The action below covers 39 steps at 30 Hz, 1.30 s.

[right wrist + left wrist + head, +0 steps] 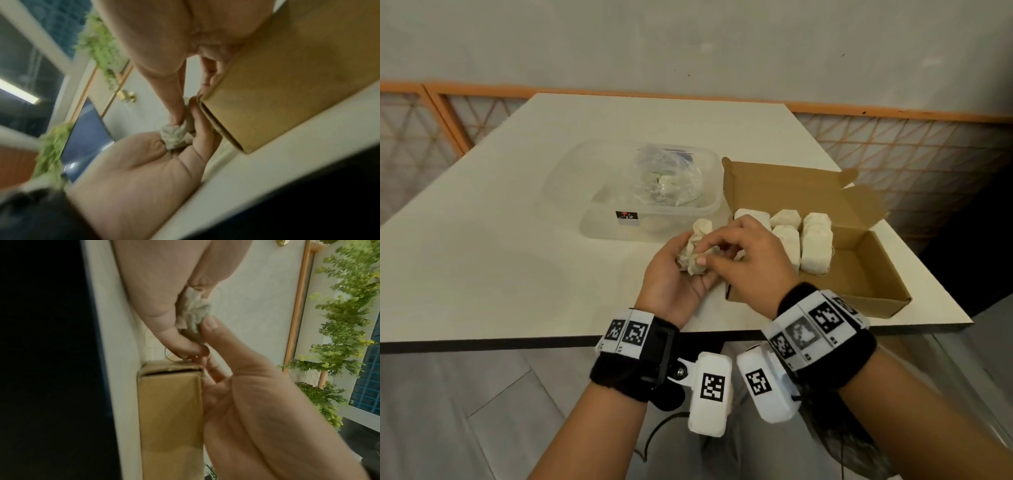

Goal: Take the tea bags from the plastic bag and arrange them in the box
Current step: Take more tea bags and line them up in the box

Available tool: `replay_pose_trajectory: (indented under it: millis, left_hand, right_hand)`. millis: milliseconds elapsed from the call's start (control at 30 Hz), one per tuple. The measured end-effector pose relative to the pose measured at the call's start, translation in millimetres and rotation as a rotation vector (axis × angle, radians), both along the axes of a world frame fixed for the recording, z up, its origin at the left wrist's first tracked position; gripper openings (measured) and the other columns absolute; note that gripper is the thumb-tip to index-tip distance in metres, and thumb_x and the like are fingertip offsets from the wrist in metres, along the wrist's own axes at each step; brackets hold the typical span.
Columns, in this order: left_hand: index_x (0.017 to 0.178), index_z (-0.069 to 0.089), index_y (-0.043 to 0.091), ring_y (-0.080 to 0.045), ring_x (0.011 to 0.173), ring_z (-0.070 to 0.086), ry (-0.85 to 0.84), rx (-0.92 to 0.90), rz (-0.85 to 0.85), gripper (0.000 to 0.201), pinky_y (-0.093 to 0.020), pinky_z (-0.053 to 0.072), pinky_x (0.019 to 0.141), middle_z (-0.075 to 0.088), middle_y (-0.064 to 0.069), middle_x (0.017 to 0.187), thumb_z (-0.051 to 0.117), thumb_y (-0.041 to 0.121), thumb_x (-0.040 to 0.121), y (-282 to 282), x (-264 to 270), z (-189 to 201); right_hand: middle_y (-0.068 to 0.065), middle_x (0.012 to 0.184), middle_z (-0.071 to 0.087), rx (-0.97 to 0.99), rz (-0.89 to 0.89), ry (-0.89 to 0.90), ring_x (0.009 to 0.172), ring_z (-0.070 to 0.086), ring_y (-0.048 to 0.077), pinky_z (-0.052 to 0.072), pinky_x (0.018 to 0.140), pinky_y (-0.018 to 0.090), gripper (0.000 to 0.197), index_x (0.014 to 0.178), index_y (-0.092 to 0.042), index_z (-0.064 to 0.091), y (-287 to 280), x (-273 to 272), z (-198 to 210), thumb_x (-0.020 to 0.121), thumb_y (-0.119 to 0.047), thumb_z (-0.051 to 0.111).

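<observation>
My left hand (681,270) cups crumpled off-white tea bags (697,248) just left of the open cardboard box (873,270). My right hand (743,253) reaches across and pinches one of them between thumb and fingers. The left wrist view shows the tea bag (194,313) pinched between both hands above the box corner (170,410). In the right wrist view the tea bag (176,136) lies on the left palm beside the box (287,91). Several white tea bags (801,236) stand in rows in the box's far half. A clear plastic bag (667,181) with more tea bags sits in a transparent container (619,192).
The cream table (517,222) ends in a dark front edge close to my wrists. The box's lid (791,185) stands open at the back, near the table's right edge. An orange-framed lattice fence (911,154) runs behind the table.
</observation>
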<state>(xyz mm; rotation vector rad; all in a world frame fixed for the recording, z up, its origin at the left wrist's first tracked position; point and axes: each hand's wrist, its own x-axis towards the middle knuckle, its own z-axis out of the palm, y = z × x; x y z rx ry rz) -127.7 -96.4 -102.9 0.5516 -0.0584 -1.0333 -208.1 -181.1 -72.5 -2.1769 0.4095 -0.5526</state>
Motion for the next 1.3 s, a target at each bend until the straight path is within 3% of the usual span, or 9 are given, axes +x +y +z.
replay_pose_trajectory:
  millis: [100, 200, 400, 567, 733, 900, 1067, 1167, 1300]
  left_hand:
    - [0.122, 0.054, 0.005, -0.017, 0.076, 0.065, -0.029, 0.034, 0.031, 0.033, -0.020, 0.055, 0.057, 0.063, -0.014, 0.104, 0.044, 0.025, 0.097, -3.5, 0.6, -2.1]
    - [0.116, 0.058, 0.014, -0.012, 0.067, 0.061, -0.088, 0.083, 0.064, 0.031, -0.016, 0.050, 0.051, 0.062, -0.006, 0.092, 0.052, 0.028, 0.090, -5.7, 1.1, -3.2]
    - [0.128, 0.051, 0.007, -0.009, 0.076, 0.053, -0.251, 0.115, 0.036, 0.059, -0.013, 0.044, 0.050, 0.054, -0.009, 0.103, 0.060, 0.041, 0.081, -7.5, -1.1, -5.1]
    - [0.118, 0.051, 0.011, -0.003, 0.059, 0.054, -0.368, 0.048, 0.008, 0.042, -0.012, 0.042, 0.048, 0.060, 0.001, 0.078, 0.064, 0.031, 0.083, -4.9, -4.1, -4.8]
    - [0.111, 0.055, 0.011, -0.003, 0.063, 0.052, -0.387, 0.077, 0.071, 0.036, -0.012, 0.037, 0.044, 0.064, 0.000, 0.085, 0.069, 0.006, 0.078, -6.1, -6.1, -5.5]
    - [0.093, 0.058, 0.014, -0.003, 0.051, 0.046, -0.269, 0.096, 0.176, 0.009, -0.012, 0.029, 0.039, 0.057, 0.004, 0.071, 0.057, 0.008, 0.087, -5.2, -2.1, -3.7]
    - [0.087, 0.055, 0.012, -0.002, 0.044, 0.039, -0.273, 0.116, 0.141, 0.009, -0.012, 0.022, 0.037, 0.052, 0.005, 0.064, 0.052, 0.004, 0.088, -3.9, -2.0, -2.2]
    - [0.079, 0.054, 0.013, -0.002, 0.043, 0.037, -0.325, 0.140, 0.127, 0.014, -0.015, 0.020, 0.039, 0.049, 0.007, 0.053, 0.051, 0.001, 0.087, -5.2, -3.5, -4.7]
    - [0.083, 0.062, 0.010, -0.003, 0.046, 0.040, -0.362, 0.115, 0.100, 0.011, -0.015, 0.020, 0.040, 0.057, 0.003, 0.066, 0.056, 0.005, 0.075, -4.9, -3.1, -6.3]
  right_hand:
    - [-0.003, 0.072, 0.062, 0.350, -0.007, -0.134, 0.060, 0.053, 0.002, 0.045, 0.059, 0.013, 0.014, 0.079, -0.017, 0.069, -8.0, -2.2, 3.3, 0.078, -0.003, 0.069]
    - [-0.007, 0.055, 0.059, 0.596, -0.049, -0.178, 0.046, 0.047, 0.005, 0.039, 0.043, 0.014, 0.009, 0.079, -0.012, 0.066, -14.6, -2.7, 5.3, 0.082, -0.004, 0.065]
    - [0.007, 0.067, 0.060, 0.989, -0.109, -0.250, 0.048, 0.058, 0.008, 0.048, 0.047, 0.017, 0.006, 0.084, -0.004, 0.058, -20.2, 0.1, 8.4, 0.088, -0.008, 0.057]
    - [0.013, 0.073, 0.065, 1.086, -0.124, -0.245, 0.052, 0.064, 0.013, 0.053, 0.050, 0.020, 0.008, 0.093, 0.000, 0.056, -21.4, -0.3, 11.4, 0.091, -0.008, 0.054]
    - [0.015, 0.083, 0.065, 1.108, -0.116, -0.209, 0.056, 0.065, 0.014, 0.055, 0.052, 0.021, 0.010, 0.100, -0.001, 0.054, -21.4, -0.6, 12.5, 0.092, -0.007, 0.051]
    - [0.003, 0.072, 0.055, 0.930, -0.127, -0.106, 0.059, 0.058, 0.013, 0.041, 0.050, 0.021, 0.017, 0.080, -0.014, 0.051, -17.9, -1.4, 13.0, 0.089, 0.000, 0.049]
    - [-0.007, 0.109, 0.055, 0.343, -0.012, 0.004, 0.098, 0.053, 0.006, 0.041, 0.076, 0.018, 0.055, 0.124, -0.033, 0.045, -19.1, -13.8, 27.2, 0.077, -0.020, 0.072]
    - [-0.009, 0.128, 0.046, -0.167, 0.082, 0.068, 0.120, 0.041, 0.013, 0.037, 0.097, 0.030, 0.076, 0.134, -0.039, 0.036, -19.7, -14.3, 35.7, 0.070, -0.036, 0.076]
    - [-0.006, 0.100, 0.060, -0.343, 0.074, 0.150, 0.098, 0.055, 0.014, 0.043, 0.087, 0.024, 0.032, 0.112, -0.022, 0.063, -21.3, -4.3, 39.7, 0.080, -0.022, 0.068]
